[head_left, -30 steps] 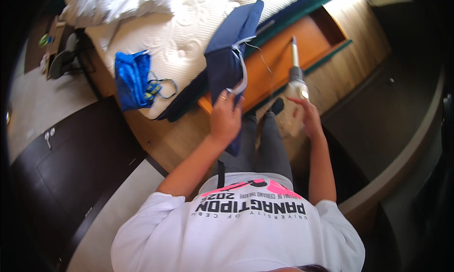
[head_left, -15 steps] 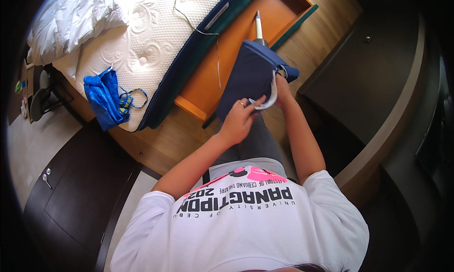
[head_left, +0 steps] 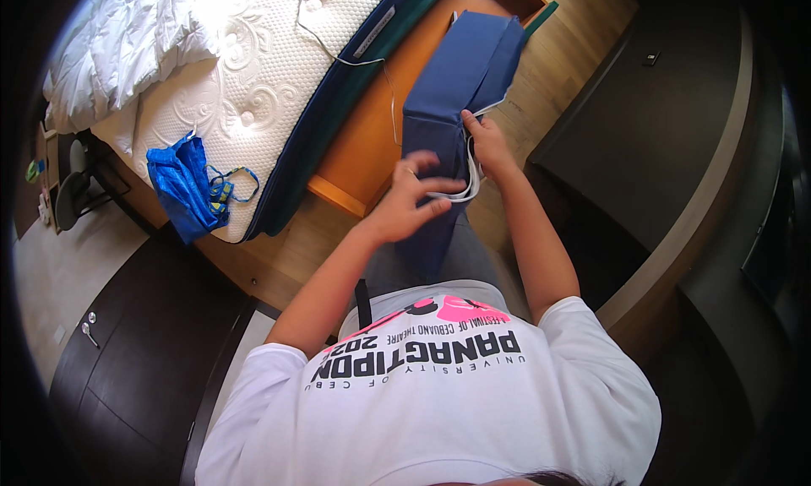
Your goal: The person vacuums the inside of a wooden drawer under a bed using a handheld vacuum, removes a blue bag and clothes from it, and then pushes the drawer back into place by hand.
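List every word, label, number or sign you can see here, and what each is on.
White T-shirt: black lettering and numbers, upside down in this view, beside a pink-and-black graphic; wording not copied here.
Pale label on the mattress's navy side: too small to read.
Navy fabric bag: no lettering visible.

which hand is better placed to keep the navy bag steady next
Probably the right hand: its thumb lies on the edge of the navy bag, whereas the left hand has fingers spread at the white strap.
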The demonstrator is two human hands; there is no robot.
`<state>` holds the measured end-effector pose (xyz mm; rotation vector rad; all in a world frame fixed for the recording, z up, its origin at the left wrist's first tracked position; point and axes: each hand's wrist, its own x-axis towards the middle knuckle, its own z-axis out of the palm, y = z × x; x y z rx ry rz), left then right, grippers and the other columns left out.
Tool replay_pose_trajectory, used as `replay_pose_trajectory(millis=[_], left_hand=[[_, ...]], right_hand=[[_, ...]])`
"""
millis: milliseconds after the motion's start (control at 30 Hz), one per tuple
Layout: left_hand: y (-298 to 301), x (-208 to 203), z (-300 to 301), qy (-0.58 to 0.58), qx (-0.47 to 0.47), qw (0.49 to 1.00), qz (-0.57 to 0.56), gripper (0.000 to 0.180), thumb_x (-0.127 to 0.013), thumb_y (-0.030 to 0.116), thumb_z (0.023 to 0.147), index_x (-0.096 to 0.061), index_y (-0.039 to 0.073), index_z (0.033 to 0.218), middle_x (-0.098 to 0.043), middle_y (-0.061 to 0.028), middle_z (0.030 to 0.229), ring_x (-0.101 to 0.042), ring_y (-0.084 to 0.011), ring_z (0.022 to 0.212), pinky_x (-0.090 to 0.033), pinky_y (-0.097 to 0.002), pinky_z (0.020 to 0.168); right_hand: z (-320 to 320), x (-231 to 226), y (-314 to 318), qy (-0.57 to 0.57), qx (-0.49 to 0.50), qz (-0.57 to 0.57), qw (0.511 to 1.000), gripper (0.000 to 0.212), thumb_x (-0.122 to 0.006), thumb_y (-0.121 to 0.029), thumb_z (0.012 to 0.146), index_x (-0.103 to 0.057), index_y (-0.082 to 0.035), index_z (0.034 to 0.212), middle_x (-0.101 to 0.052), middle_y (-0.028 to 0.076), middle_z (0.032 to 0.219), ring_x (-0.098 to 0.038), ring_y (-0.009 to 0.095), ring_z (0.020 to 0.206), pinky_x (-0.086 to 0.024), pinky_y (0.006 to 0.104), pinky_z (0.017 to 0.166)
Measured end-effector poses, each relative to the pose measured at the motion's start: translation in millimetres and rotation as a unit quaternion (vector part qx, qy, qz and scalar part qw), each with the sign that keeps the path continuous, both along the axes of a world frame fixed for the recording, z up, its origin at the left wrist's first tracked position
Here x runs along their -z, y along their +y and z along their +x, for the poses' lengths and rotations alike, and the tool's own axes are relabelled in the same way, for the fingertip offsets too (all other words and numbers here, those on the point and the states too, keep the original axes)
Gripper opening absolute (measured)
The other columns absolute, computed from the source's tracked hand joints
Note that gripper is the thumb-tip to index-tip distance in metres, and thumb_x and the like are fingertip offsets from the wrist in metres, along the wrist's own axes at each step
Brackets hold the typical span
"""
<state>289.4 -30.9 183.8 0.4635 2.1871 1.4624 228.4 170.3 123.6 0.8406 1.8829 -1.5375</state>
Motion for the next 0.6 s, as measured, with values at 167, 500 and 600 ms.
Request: replay_pose_trajectory(millis=[167, 500, 600], left_hand=[[17.1, 16.6, -50.8, -0.047, -0.189, 0.978, -0.075, 0.086, -0.075, 0.035, 0.067, -0.033, 0.007, 0.137, -0.035, -0.0232, 0.131, -0.03, -0.0339, 0.128, -0.031, -0.0411, 0.103], [1.7, 56.2, -86.7, -0.146, -0.232, 0.959, -0.068, 0.058, -0.05, 0.002, 0.068, -0.049, 0.001, 0.126, -0.062, -0.0216, 0.104, -0.061, -0.0303, 0.096, -0.045, -0.0319, 0.087], [-47.6, 62.1, -99.4, -0.263, -0.289, 0.92, 0.019, 0.059, -0.041, -0.005, 0.069, -0.048, 0.001, 0.127, -0.062, -0.0118, 0.1, -0.06, -0.0197, 0.087, -0.046, -0.0277, 0.078]], right_hand=[[6.9, -15.9, -17.4, 0.03, -0.044, -0.03, 0.998, 0.044, -0.054, -0.041, 0.09, -0.061, 0.002, 0.084, -0.056, 0.003, 0.07, -0.048, 0.01, 0.064, -0.039, 0.0296, 0.057], [6.7, -32.1, 6.6, 0.013, -0.145, 0.088, 0.985, 0.038, -0.058, -0.032, 0.089, -0.059, 0.005, 0.08, -0.056, 0.006, 0.067, -0.05, 0.012, 0.062, -0.041, 0.032, 0.056], [5.9, -18.6, 37.2, 0.059, -0.168, 0.075, 0.981, 0.042, -0.061, -0.033, 0.083, -0.058, 0.005, 0.068, -0.052, 0.009, 0.055, -0.05, 0.016, 0.052, -0.04, 0.0363, 0.052]])
